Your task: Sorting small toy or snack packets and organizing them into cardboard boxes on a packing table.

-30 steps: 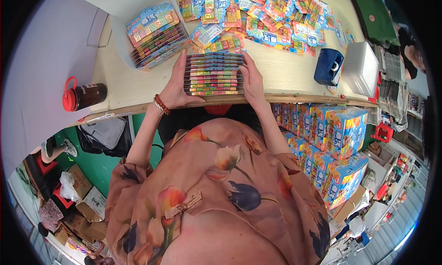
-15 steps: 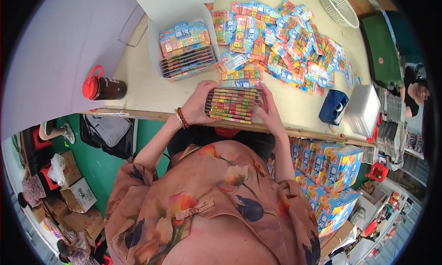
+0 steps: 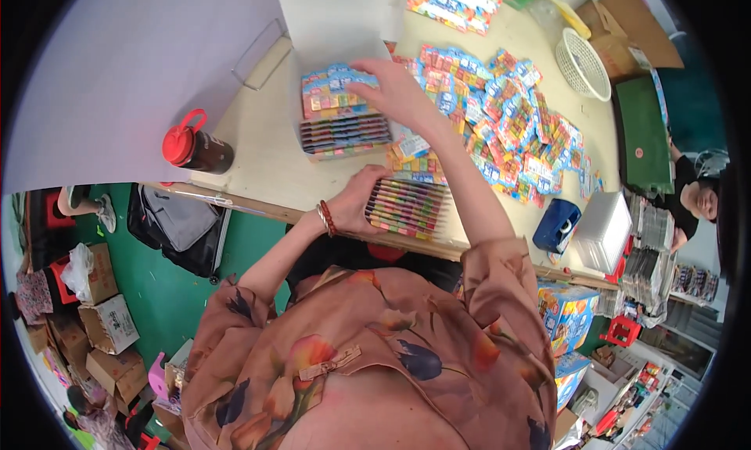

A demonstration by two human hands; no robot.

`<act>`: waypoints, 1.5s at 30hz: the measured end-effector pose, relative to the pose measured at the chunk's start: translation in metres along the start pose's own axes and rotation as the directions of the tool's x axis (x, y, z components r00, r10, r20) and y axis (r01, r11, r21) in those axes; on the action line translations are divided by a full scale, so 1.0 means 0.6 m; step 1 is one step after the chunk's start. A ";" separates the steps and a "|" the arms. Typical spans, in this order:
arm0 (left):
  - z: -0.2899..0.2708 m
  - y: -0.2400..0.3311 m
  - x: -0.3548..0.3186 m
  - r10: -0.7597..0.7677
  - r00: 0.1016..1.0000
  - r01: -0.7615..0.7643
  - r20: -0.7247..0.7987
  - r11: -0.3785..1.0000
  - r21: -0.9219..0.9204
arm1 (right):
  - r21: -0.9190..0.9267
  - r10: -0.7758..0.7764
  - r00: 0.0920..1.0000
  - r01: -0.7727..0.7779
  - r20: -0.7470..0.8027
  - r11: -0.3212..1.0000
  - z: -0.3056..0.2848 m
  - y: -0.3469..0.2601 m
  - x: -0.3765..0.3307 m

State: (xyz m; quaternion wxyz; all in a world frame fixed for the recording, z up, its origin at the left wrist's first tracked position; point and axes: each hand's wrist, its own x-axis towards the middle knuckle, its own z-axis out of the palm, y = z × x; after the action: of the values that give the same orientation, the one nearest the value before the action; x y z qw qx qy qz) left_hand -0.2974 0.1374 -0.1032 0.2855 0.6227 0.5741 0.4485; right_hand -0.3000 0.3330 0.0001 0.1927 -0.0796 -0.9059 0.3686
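My left hand (image 3: 361,195) grips a stack of colourful blister packs (image 3: 407,209) by its left side, at the table's near edge. My right hand (image 3: 397,94) reaches over an open white display box (image 3: 328,28), fingers apart and curved, close to the packs' blue printed tops. Inside the box, a row of packs (image 3: 344,136) stands tightly together, their edges toward me. Whether the right fingertips touch a pack is hard to tell. Between box and stack, a few loose packs lie flat, partly under my right forearm.
A heap of loose packs (image 3: 508,110) spreads right of the box. A dark bottle with a red lid (image 3: 205,153) stands at the left. Toward the right are a blue tape dispenser (image 3: 557,225), clear plastic trays (image 3: 602,231) and a white basket (image 3: 583,65).
My right hand has left the stack and moved up and left to the box. My left hand still holds the stack. The whole view has shifted slightly.
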 end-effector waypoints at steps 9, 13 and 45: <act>0.000 0.002 -0.002 -0.004 0.999 0.003 -0.054 1.000 -0.012 | -0.387 0.275 0.823 -0.073 0.497 0.919 0.108 0.122 0.101; -0.001 0.002 -0.003 0.015 0.998 -0.016 -0.059 1.000 -0.011 | -0.434 0.093 0.963 0.027 0.254 0.900 0.095 0.113 0.077; -0.115 0.146 -0.089 -0.216 0.957 0.149 -0.192 0.938 -0.314 | -0.329 0.072 0.849 0.123 0.523 0.936 0.035 0.063 0.006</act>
State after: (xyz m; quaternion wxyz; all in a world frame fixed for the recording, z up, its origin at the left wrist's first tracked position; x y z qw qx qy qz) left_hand -0.3151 0.0587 -0.0096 0.3498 0.4621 0.5843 0.5681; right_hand -0.3116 0.3474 -0.0392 -0.0752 0.0039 -0.9756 0.2064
